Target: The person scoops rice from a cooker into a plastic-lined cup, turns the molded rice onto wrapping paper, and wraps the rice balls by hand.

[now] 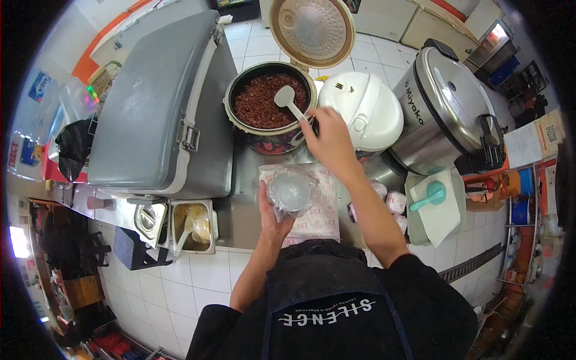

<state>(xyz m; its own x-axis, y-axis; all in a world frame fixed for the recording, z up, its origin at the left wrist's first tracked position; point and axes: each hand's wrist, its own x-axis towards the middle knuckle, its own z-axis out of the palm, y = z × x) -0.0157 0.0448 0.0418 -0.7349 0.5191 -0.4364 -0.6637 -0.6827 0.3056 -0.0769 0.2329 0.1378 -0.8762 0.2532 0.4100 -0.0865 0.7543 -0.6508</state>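
My left hand (273, 217) is closed round a small grey bowl (290, 191) lined with clear plastic, holding it above printed wrapping paper (321, 223). With my right hand (331, 137) I grip the handle of a white rice paddle (285, 96). Its blade is over the dark reddish-brown rice (258, 108) in an open rice cooker (264, 142). That cooker's lid (313, 33) stands raised behind it. I cannot tell whether the paddle touches the rice.
A large grey cooler box (150, 102) stands left. Right are a closed white rice cooker (378, 114), a steel Miyako cooker (447, 96), wrapped packets (396, 203) and a teal scoop (433, 195) on a tray. A metal food pan (210, 225) sits at the counter's front edge.
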